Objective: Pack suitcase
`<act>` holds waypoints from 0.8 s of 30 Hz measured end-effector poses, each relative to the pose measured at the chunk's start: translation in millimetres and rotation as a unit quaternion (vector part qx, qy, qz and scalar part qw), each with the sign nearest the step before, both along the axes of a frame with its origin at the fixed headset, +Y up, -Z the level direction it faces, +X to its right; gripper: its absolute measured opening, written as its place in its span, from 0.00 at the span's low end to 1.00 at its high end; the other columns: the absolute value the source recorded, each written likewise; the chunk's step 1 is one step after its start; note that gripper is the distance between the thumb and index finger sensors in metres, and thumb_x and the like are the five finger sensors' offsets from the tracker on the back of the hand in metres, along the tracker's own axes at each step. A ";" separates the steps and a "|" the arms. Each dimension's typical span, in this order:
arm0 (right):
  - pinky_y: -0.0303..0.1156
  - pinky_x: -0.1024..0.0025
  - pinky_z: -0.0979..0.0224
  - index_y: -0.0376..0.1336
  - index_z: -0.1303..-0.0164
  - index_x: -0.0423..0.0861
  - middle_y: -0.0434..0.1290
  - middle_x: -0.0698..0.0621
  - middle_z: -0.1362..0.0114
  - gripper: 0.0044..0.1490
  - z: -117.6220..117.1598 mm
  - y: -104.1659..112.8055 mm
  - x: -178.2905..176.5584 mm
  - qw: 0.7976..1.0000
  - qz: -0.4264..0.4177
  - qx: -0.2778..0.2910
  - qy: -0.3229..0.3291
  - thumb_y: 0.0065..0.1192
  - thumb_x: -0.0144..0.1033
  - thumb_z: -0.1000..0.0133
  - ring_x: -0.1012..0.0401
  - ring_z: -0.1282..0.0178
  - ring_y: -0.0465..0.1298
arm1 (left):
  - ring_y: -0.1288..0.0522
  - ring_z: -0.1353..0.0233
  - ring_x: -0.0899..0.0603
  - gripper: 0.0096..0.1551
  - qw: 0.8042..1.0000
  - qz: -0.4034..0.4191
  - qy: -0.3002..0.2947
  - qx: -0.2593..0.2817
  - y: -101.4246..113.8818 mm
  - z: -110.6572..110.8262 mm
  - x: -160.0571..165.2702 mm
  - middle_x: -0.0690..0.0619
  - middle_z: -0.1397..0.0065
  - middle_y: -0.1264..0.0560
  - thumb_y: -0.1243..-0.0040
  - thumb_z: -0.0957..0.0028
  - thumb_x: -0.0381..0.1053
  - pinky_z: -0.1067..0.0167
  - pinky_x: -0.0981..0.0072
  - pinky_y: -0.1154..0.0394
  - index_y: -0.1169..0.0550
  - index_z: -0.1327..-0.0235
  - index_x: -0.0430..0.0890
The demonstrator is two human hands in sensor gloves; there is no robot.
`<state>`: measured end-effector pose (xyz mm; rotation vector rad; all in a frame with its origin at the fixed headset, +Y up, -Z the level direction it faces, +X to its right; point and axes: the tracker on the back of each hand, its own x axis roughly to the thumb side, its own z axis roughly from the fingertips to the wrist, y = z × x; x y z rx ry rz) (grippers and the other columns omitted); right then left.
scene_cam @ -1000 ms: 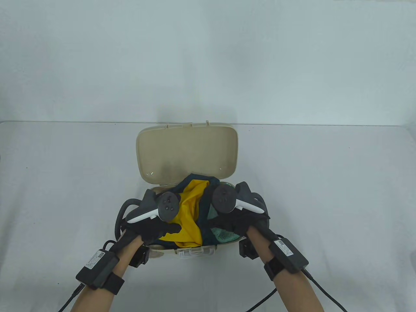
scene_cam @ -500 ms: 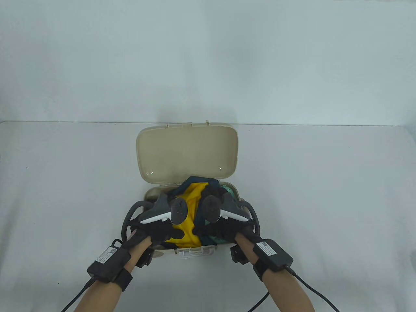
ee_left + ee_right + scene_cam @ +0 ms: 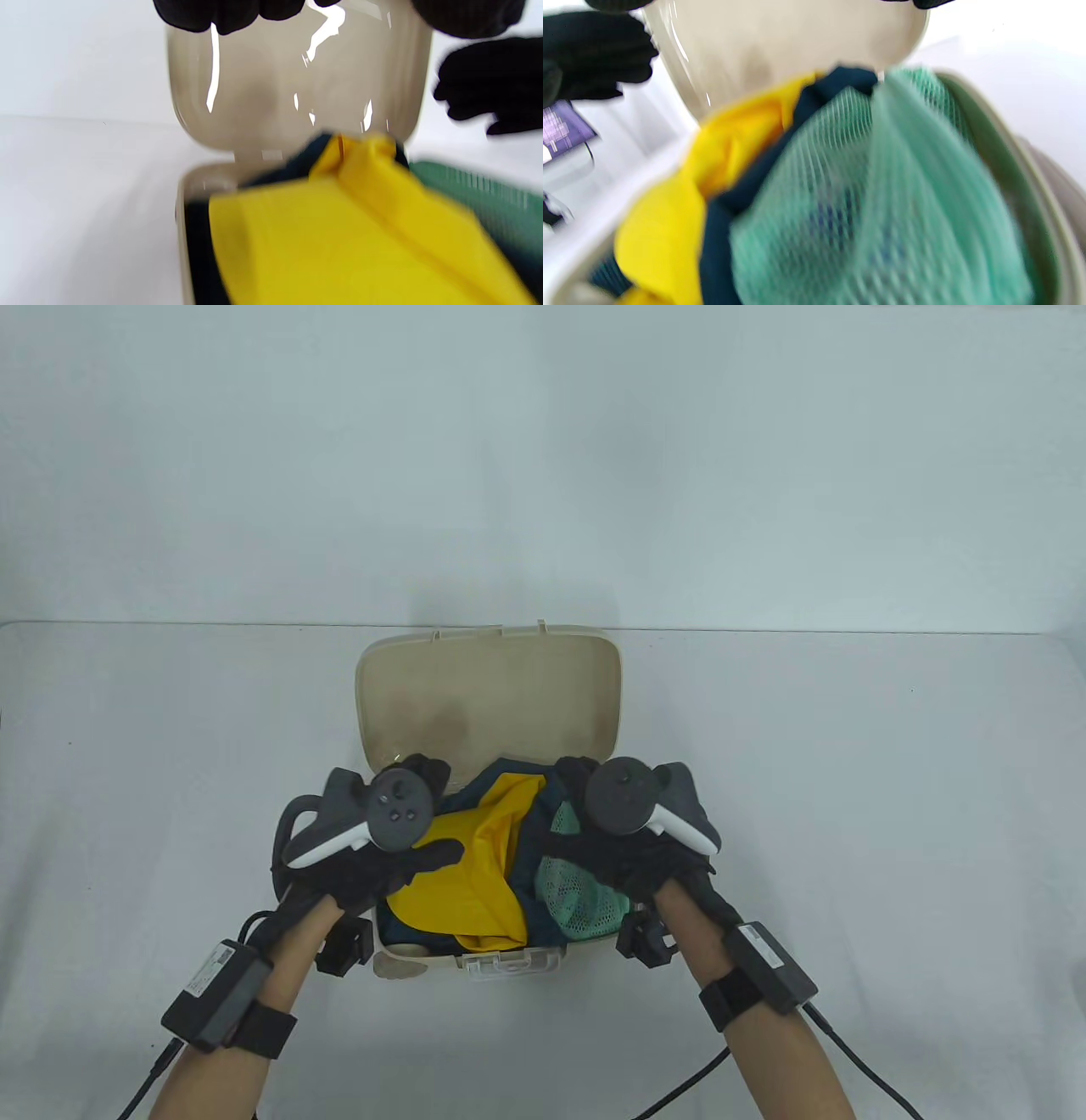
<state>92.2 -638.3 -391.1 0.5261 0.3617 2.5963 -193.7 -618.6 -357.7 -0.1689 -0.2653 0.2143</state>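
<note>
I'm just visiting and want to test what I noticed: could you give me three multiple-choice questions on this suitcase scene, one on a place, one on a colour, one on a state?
1. Where does the green mesh bag lie in the case?
A. on its right side
B. on its left side
C. outside it

2. What colour is the cloth beside the bag?
A. red
B. yellow
C. white

3. How is the lid?
A. shut
B. taken off
C. open, standing up

Answers:
1 A: the table view shows the mesh right of the yellow cloth.
2 B: all three views show yellow.
3 C: its inside faces the camera behind the clothes.
</note>
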 end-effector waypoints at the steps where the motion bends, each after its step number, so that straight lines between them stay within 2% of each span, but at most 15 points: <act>1: 0.54 0.42 0.17 0.34 0.15 0.42 0.41 0.39 0.11 0.65 -4.3 10.9 7.1 1.000 -0.020 0.006 -0.016 0.43 0.74 0.49 0.37 0.13 0.49 | 0.50 0.14 0.35 0.54 0.999 0.044 0.017 0.011 7.6 -1.8 -10.4 0.45 0.13 0.55 0.52 0.52 0.69 0.20 0.45 0.45 0.56 0.18 0.51; 5: 0.54 0.43 0.17 0.35 0.15 0.43 0.42 0.40 0.11 0.62 -22.1 39.9 28.0 0.994 -0.088 0.023 -0.067 0.41 0.73 0.47 0.39 0.12 0.50 | 0.53 0.13 0.34 0.53 0.983 0.162 0.077 0.035 20.9 -12.4 -43.2 0.45 0.12 0.57 0.54 0.51 0.70 0.20 0.43 0.46 0.58 0.18 0.52; 9: 0.54 0.44 0.17 0.34 0.15 0.42 0.43 0.40 0.11 0.60 -43.3 51.1 40.8 0.980 -0.165 0.014 -0.113 0.38 0.72 0.46 0.39 0.12 0.50 | 0.55 0.14 0.33 0.55 0.965 0.231 0.127 0.018 17.3 -30.3 -63.9 0.44 0.13 0.59 0.57 0.50 0.72 0.20 0.44 0.47 0.61 0.19 0.50; 12: 0.53 0.43 0.17 0.33 0.15 0.41 0.42 0.39 0.11 0.61 -61.2 46.7 43.7 0.967 -0.211 -0.014 -0.140 0.37 0.72 0.45 0.38 0.12 0.49 | 0.55 0.14 0.32 0.56 0.937 0.312 0.156 -0.008 7.1 -44.9 -71.2 0.43 0.13 0.59 0.58 0.50 0.72 0.20 0.44 0.47 0.63 0.19 0.48; 16: 0.53 0.43 0.17 0.32 0.16 0.40 0.42 0.39 0.11 0.62 -80.2 37.6 40.0 0.962 -0.215 -0.037 -0.162 0.36 0.73 0.46 0.38 0.13 0.49 | 0.56 0.14 0.31 0.57 0.904 0.391 0.169 -0.045 -7.6 -60.9 -69.4 0.42 0.13 0.59 0.59 0.50 0.72 0.20 0.44 0.48 0.64 0.20 0.47; 19: 0.52 0.42 0.18 0.32 0.16 0.40 0.43 0.38 0.11 0.63 -89.8 30.5 35.0 0.959 -0.219 -0.055 -0.173 0.36 0.73 0.46 0.37 0.13 0.49 | 0.55 0.15 0.32 0.57 0.894 0.407 0.179 -0.052 -14.2 -69.6 -66.6 0.42 0.13 0.59 0.60 0.50 0.73 0.20 0.44 0.48 0.64 0.20 0.46; 24: 0.53 0.42 0.18 0.32 0.16 0.39 0.44 0.38 0.11 0.63 -94.8 23.4 26.5 0.960 -0.222 -0.064 -0.159 0.36 0.73 0.46 0.37 0.13 0.50 | 0.54 0.15 0.32 0.56 0.889 0.422 0.164 -0.067 -18.9 -76.1 -62.4 0.42 0.13 0.58 0.60 0.49 0.73 0.21 0.44 0.48 0.62 0.19 0.46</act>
